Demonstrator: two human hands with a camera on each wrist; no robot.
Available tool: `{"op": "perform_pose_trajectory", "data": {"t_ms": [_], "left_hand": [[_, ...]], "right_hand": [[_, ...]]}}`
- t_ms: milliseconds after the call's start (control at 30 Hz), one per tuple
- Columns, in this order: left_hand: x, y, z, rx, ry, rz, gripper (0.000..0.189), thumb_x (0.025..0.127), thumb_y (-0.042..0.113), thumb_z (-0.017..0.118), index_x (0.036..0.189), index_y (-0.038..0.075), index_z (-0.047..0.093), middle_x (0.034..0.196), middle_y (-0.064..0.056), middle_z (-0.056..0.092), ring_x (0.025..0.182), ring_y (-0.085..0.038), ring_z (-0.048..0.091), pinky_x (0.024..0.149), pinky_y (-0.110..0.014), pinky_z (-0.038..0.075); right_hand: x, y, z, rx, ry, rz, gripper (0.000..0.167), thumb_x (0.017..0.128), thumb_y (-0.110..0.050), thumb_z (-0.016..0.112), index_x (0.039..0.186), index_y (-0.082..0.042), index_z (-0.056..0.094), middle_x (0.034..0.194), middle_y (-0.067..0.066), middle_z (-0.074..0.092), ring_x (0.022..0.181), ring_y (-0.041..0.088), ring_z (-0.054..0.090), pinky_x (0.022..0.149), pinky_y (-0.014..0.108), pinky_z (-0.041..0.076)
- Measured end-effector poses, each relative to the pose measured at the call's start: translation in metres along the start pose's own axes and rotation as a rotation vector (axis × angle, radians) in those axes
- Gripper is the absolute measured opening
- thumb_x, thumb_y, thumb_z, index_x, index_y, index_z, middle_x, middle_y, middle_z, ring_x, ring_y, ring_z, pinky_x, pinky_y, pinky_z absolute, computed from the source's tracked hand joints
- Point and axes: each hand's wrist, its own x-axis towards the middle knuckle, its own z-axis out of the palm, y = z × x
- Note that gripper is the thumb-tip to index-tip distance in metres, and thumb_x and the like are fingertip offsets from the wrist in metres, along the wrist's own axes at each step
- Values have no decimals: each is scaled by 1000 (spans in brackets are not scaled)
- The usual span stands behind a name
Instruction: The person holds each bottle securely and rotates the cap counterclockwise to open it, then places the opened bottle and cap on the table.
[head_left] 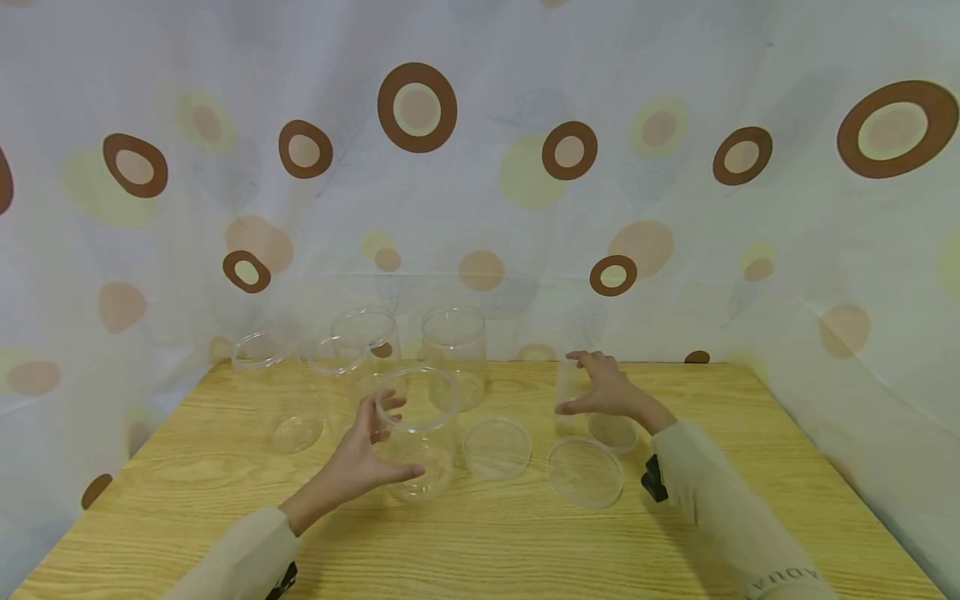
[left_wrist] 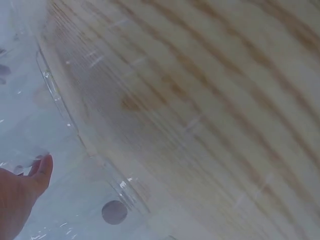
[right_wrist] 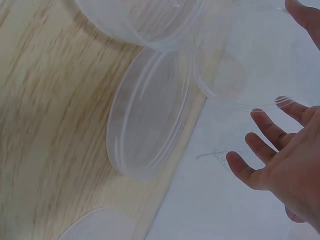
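A clear plastic jar stands at my left hand, which grips its side, fingers behind it and thumb across the front. The jar's see-through wall fills most of the left wrist view. On the right, my right hand holds a clear round lid edge-up between thumb and fingers. Clear lids lie on the table near it: one lid beside the jar, one lid at the front and another lid partly under the right hand.
Several more clear jars stand at the back left, among them a tall jar and a jar near the back edge. The wooden table meets a patterned cloth at the back and sides.
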Motion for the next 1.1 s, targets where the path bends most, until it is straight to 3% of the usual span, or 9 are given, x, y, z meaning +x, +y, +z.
{"op": "perform_pose_trajectory", "data": {"t_ms": [467, 833, 1100], "left_hand": [[-3, -6, -5, -14, -44, -58, 96, 69, 28, 81, 138, 25, 15, 143, -9, 31, 131, -39, 31, 99, -63, 30], [-4, -5, -6, -1, -49, -80, 99, 69, 30, 80, 141, 30, 13, 144, -10, 32, 130, -39, 33, 98, -62, 31], [-4, -4, -4, 9, -26, -88, 102, 68, 24, 81, 143, 25, 12, 144, -14, 33, 129, -39, 35, 98, -61, 32]], "right_hand": [[20, -3, 14, -32, -94, 79, 94, 72, -56, 68, 143, -9, 27, 132, 25, 39, 120, 48, 29, 88, 70, 28], [29, -5, 32, -182, -157, 125, 88, 73, -53, 69, 140, -9, 34, 137, 26, 32, 125, 51, 23, 92, 72, 23], [28, -12, 33, -243, -211, 144, 84, 74, -52, 69, 139, -9, 36, 137, 23, 34, 124, 49, 26, 95, 69, 20]]}}
